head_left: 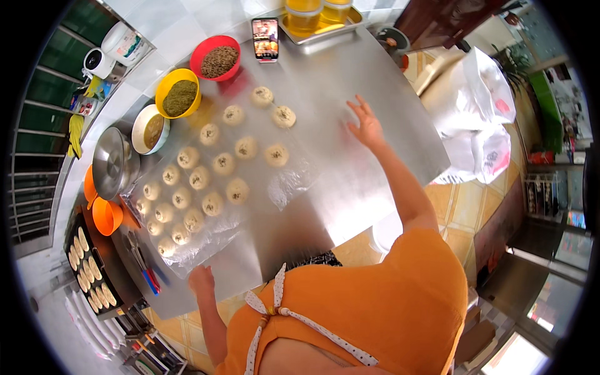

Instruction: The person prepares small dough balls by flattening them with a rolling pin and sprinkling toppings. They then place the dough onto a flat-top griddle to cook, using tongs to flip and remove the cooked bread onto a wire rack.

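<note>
My right hand (367, 128) is over the right part of the steel table (350, 206), fingers spread and holding nothing. By the table's near edge, my left hand (201, 281) is curled closed beside a corner of the clear plastic sheet (290, 187); whatever its fingers may hold is hidden. Rows of round dough pieces (223, 164) with dark specks on top lie on the sheet. The closest ones to my right hand are a dough piece (284, 117) at the sheet's far right and another (276, 154) nearer me.
Along the far side stand a red bowl (215, 58), yellow bowl (178, 94), white bowl (150, 129), phone (265, 40) and tray (322, 34) with yellow-filled tubs. Left are a metal bowl (115, 164), orange bowl (107, 217), knives (147, 269) and a griddle (94, 275) with flat pieces.
</note>
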The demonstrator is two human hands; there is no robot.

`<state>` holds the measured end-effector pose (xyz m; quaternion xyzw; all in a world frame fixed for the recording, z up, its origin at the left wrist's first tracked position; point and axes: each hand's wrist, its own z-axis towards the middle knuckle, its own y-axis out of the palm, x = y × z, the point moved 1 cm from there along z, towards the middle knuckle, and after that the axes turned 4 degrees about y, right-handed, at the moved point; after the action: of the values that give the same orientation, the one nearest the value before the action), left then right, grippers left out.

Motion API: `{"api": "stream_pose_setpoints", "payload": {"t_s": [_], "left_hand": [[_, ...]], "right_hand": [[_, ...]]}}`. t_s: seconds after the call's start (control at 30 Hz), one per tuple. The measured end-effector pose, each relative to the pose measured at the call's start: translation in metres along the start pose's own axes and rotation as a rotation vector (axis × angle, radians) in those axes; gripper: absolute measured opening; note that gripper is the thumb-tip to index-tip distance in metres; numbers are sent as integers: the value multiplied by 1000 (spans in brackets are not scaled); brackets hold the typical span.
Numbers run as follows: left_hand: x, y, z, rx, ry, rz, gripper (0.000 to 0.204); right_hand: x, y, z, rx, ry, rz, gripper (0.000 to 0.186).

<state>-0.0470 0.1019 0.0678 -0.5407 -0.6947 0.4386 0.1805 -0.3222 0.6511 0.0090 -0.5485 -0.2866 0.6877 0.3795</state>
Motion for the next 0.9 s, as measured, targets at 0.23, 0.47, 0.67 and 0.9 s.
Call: {"api": "stream_pose_setpoints", "payload": {"t_s": [0.23,0.47,0.67,0.9], "left_hand": [[106,-73,6,378,667,-196,18],[109,-77,26,293,712,-192,21],[117,-76,31,223,694,-273,21],[121,-68,32,206,760,-358,21]], "right_hand": [[1,23,203,274,-166,-348,48],[12,40,323,-290,24,-879,34],[4,-18,288,153,-494,-706,15],[101,-31,232,148,-228,-724,4]]}}
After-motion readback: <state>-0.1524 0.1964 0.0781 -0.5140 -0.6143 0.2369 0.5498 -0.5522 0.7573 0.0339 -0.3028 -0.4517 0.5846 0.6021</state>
